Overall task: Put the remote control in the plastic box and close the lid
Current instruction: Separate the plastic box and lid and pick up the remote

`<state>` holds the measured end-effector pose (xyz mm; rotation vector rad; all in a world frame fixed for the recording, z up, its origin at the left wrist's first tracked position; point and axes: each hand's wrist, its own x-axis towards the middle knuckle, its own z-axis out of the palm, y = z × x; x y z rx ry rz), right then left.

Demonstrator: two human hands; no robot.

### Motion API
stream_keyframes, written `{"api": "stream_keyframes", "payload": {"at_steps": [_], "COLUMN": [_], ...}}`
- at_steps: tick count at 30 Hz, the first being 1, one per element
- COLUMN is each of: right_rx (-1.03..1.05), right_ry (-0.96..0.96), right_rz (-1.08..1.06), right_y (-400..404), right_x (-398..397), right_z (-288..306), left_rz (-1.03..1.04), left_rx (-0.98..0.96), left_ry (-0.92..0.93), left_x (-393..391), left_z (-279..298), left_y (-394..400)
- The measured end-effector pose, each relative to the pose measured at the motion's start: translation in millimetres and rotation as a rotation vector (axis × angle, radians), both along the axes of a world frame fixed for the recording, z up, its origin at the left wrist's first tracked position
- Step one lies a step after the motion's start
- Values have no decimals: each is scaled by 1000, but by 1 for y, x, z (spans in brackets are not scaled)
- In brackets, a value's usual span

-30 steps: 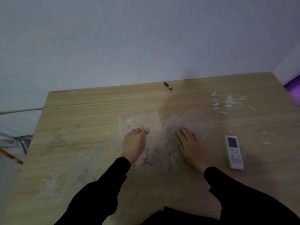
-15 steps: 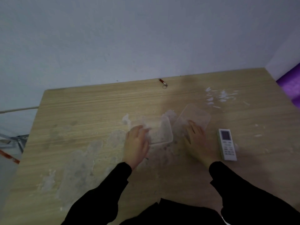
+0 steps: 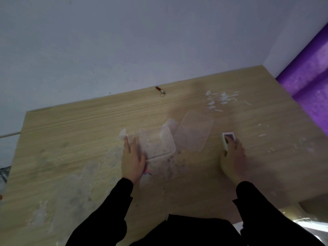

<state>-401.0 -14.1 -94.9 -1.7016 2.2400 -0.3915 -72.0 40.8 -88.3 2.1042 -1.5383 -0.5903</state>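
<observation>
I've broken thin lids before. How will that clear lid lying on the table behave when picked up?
The lid looks thin and see-through, so probably light and a bit bendy. It lies flat on the table, so its edge may be hard to catch.

Left hand (image 3: pixel 133 161) flat, fingers extended, right hand (image 3: pixel 233 157) curled downward, black sleeves

Bare table (image 3: pixel 74 139) between remote control (image 3: pixel 228 139) and open plastic box (image 3: pixel 156 144), only the flat lid (image 3: pixel 194 133) between.
</observation>
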Motion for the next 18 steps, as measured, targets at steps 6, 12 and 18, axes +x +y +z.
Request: {"api": "stream_keyframes", "payload": {"at_steps": [6, 12, 18], "right_rx": [-180, -158, 76], "right_ry": [-115, -442, -184], "right_rz": [151, 734, 1198], "right_y": [-20, -26, -30], "right_x": [34, 126, 181], "right_z": [18, 46, 39], "left_rz": [-12, 9, 26], "left_rx": [-12, -61, -128], "left_ry": [-4, 28, 208], "left_x": [-1, -1, 3], "left_z": [1, -3, -5], "left_y": [0, 0, 6]}}
